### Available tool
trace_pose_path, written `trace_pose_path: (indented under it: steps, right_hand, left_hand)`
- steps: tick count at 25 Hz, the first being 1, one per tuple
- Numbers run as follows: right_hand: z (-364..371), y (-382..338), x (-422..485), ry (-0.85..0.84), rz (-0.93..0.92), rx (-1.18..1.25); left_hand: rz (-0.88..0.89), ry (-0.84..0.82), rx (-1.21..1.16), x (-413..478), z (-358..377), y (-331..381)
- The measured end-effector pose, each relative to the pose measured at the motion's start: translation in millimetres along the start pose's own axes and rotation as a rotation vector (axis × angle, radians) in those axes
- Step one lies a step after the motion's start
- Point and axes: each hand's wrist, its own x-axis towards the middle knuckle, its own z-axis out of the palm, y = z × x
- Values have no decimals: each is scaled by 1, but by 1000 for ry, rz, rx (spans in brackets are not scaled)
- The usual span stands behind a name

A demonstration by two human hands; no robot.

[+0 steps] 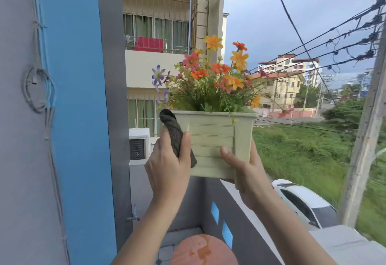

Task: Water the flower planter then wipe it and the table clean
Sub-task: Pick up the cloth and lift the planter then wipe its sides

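Left hand (167, 166) grips cloth (173, 133) | right hand (244, 172) holds planter (213, 147) | blotchy table (200, 250) below

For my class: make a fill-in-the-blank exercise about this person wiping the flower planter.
1. The left hand presses a dark ____ against the planter.
2. The right hand has its ____ on the planter's front.
3. The table below has a ____ shape.
4. The car is coloured ____.
Answers: cloth, thumb, round, white.

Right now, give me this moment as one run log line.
phase: wiping planter | left hand: presses dark cloth on planter's left side | right hand: holds planter up | table: below hands
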Motion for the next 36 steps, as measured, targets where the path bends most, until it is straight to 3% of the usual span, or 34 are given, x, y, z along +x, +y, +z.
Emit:
trace_pose_path:
  steps: [5,11,15,17,20,26,30,33,36]
  right_hand:
    - [-9,3,6,57,-45,31]
    - [-24,-2,6,94,-134,76]
    - [-31,4,4,43,-68,65]
    - [-35,3,4,44,-55,125]
    - [-43,-5,10,61,-22,179]
    - [-52,-3,10,60,55,208]
    - [-50,-8,11,35,48,249]
    - [-52,-10,15,44,29,217]
    - [-52,-7,15,28,31,220]
  left_hand:
    - [118,-82,-93,-3,-2,6]
    - [234,-190,-10,-41,-7,3]
    - [50,-107,-185,1,-3,13]
    - [-53,-181,-357,4,0,15]
    - [-72,-292,-480,-28,-2,9]
    - [59,-248,-315,6,15,-1]
    - [-174,-301,-354,9,31,-13]
    - [-37,-265,-481,-5,24,-10]
    - [189,-236,-455,6,18,0]
